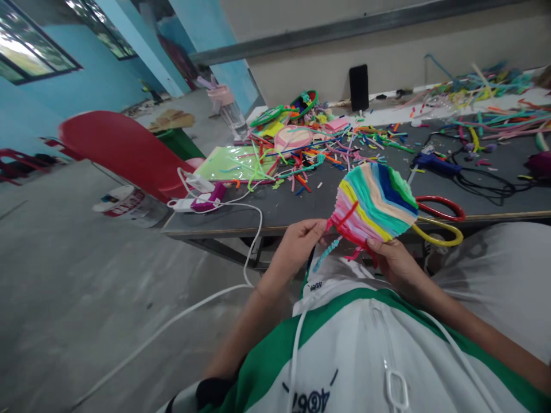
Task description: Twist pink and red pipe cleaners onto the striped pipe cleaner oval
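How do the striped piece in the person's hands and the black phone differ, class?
Colour: the striped piece has many bright bands, while the black phone looks plainly dark.
Outline: the striped piece is rounded, while the black phone is rectangular.
Support: the left hand and right hand hold the striped piece; the black phone stands upright, untouched.
Shared: both turn a broad face toward the camera.

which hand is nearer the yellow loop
Right: the right hand is left of the yellow loop; the left hand is farther left, by an edge of the striped pipe-cleaner panel.
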A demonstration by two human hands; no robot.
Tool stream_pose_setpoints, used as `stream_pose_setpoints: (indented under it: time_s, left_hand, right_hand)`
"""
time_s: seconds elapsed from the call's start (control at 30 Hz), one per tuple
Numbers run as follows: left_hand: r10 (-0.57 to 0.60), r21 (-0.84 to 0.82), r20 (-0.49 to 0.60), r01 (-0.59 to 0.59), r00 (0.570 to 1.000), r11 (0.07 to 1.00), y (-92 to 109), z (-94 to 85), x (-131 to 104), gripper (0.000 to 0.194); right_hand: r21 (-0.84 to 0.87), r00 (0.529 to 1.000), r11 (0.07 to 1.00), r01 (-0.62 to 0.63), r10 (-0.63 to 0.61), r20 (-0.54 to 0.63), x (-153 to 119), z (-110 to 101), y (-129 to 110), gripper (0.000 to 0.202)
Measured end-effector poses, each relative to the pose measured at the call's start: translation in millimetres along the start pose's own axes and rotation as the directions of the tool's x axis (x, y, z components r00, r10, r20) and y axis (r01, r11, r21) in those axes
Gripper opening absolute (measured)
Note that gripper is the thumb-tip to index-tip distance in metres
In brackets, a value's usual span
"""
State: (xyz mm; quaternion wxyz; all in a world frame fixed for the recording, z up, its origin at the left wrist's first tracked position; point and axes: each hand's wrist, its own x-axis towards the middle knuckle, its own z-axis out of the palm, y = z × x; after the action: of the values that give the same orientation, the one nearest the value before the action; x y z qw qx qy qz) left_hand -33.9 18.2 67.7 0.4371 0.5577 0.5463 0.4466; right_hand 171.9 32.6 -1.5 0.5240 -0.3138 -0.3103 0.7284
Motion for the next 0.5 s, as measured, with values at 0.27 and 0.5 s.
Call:
stream_pose_setpoints:
  time_s: [0.27,0.5]
  left_hand:
    - [0.063,0.013,-0.067,-0.062,0.996,0.998,12,10.6,-22,0.026]
    - [0.198,0.014,-0.199,-0.199,0.96,0.98,-7,27.0,-25,0.024]
  right_hand:
    - [-0.067,1.0,0.998,0.017,-0.018,-0.005,2,-4,3,0.028]
    - [-0.059,0.998,0.998,-0.038,0.035,-0.044,1,1,4,0.024]
